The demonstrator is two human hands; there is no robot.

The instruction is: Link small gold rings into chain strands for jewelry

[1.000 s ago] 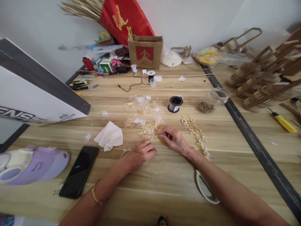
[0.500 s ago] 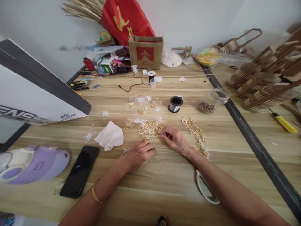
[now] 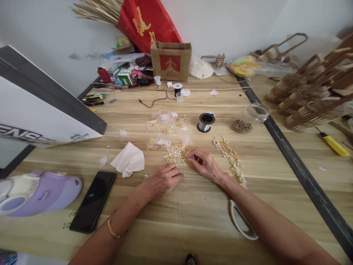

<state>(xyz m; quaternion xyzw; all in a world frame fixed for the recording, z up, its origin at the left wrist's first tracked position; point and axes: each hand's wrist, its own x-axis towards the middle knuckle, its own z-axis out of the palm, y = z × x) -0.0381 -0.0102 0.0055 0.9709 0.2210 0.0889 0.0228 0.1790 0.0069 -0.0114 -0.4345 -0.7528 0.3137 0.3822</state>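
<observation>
A pile of small gold and silver beads [image 3: 176, 151] lies mid-table. My left hand [image 3: 167, 177] rests at the pile's near edge, fingers together and bent; what they pinch, if anything, is too small to make out. At the pile's right edge is my right hand [image 3: 204, 162], its thumb and forefinger closed on something too small to name. Gold and silver bead strands [image 3: 230, 158] lie to the right of that hand. A few beads [image 3: 146, 177] show beside my left wrist. Beyond the pile are small plastic bags with findings [image 3: 165, 123].
A wire spool [image 3: 206, 122] and a jar of dark beads [image 3: 242, 126] stand farther back. To the left are a white cloth [image 3: 129, 160], a phone [image 3: 93, 201] and a purple bottle [image 3: 49, 192]. A white-rimmed object [image 3: 242, 221] lies partly under my right forearm.
</observation>
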